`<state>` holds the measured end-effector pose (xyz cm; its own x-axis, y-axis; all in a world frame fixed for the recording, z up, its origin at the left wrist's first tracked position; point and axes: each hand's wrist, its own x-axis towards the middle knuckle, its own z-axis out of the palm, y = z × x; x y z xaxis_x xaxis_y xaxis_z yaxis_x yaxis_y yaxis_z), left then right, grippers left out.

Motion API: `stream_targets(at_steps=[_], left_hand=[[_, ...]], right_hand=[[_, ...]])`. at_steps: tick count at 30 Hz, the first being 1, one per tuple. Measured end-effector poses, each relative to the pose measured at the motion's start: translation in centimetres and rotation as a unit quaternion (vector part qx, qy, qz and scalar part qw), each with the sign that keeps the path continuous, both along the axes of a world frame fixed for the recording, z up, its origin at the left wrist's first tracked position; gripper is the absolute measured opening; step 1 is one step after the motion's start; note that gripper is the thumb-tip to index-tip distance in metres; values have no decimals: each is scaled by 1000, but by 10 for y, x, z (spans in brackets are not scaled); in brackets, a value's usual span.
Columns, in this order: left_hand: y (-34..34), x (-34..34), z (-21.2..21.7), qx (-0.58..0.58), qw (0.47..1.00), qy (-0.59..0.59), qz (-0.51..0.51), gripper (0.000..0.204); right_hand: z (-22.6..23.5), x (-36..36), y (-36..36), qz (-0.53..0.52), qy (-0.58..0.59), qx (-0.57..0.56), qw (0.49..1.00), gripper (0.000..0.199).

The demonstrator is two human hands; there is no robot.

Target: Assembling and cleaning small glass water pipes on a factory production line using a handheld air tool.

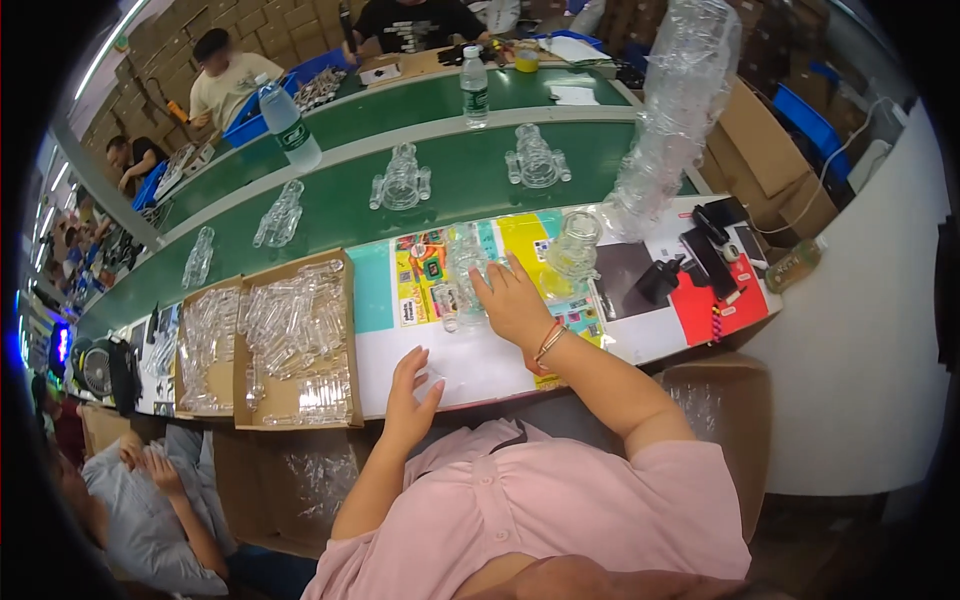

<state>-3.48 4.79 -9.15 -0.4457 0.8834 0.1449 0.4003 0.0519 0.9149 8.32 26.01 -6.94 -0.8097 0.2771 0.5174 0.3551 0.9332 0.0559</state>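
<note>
One water bottle (291, 130) stands to the left of a second water bottle (474, 88). A yellow tape roll (526, 61) is near the second. At far left there is a round fan (95, 370).

the left hand (406, 405) is a bit curled, its thumb apart from its fingers. the right hand (510, 308) is palm down, fingers a little spread. the right arm (612, 385) reaches farther than the left arm (372, 488).

Right hand (515, 308) partly hides a clear plastic piece (463, 262). Tall clear stack (685, 90) cut off up top. We can't resolve far-left workers (73, 245), too small.
</note>
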Motion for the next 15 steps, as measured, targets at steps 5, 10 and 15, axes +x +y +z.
stream_targets(at_steps=[5,10,15], left_hand=[[-7,4,-1,45,998,33,7,40],[-6,8,2,55,979,198,-18,33],[17,16,-3,68,974,210,-55,30]], right_hand=[[80,63,-23,28,-92,-217,971,39],[167,219,-16,129,-27,-470,873,26],[230,359,0,-160,173,-546,804,35]])
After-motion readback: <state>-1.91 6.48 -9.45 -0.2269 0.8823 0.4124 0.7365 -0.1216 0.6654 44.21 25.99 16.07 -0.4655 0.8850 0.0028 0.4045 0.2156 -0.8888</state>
